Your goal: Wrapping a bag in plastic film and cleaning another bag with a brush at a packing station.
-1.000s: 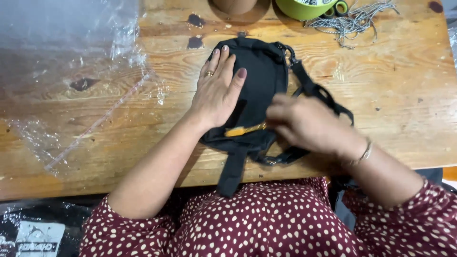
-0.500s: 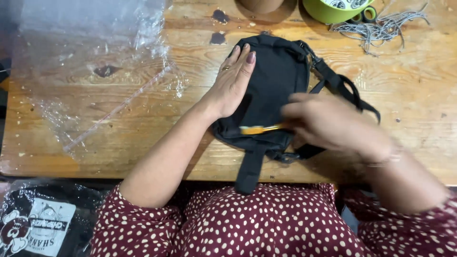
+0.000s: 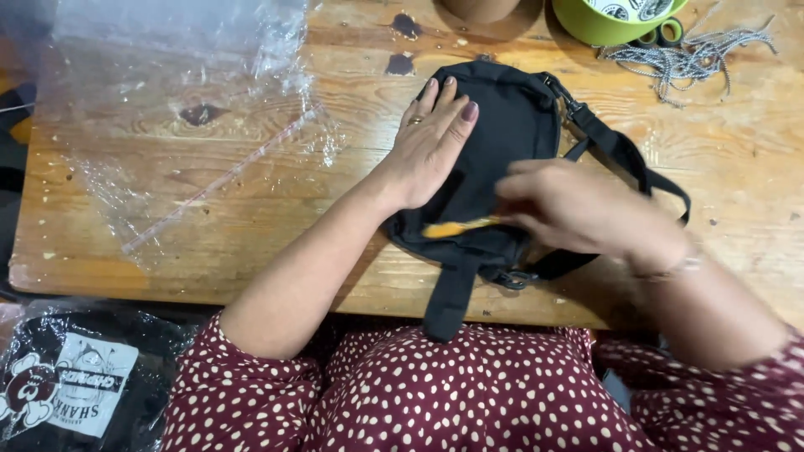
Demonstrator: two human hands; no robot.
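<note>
A small black bag [image 3: 511,125] with a strap lies flat near the front edge of the wooden table [image 3: 251,251]. My left hand [image 3: 431,142] rests flat on the bag's left side, fingers spread, a ring on one finger. My right hand [image 3: 578,209], blurred by motion, sits over the bag's lower right and pinches a thin orange pull tab [image 3: 456,227] that stretches leftward across the bag. One black strap end [image 3: 448,297] hangs over the table edge toward my lap; the other strap [image 3: 628,163] loops out to the right.
A crumpled clear plastic bag [image 3: 184,100] covers the table's left part. A green bowl [image 3: 615,17] and a tangle of grey cord [image 3: 687,54] lie at the back right, a brown round object [image 3: 481,8] at the back. A packaged black garment [image 3: 75,385] lies lower left.
My right hand has kept moving over the bag's lower part, drawing the orange tab along it. My left hand stays pressed flat on the bag. The camera view has shifted.
</note>
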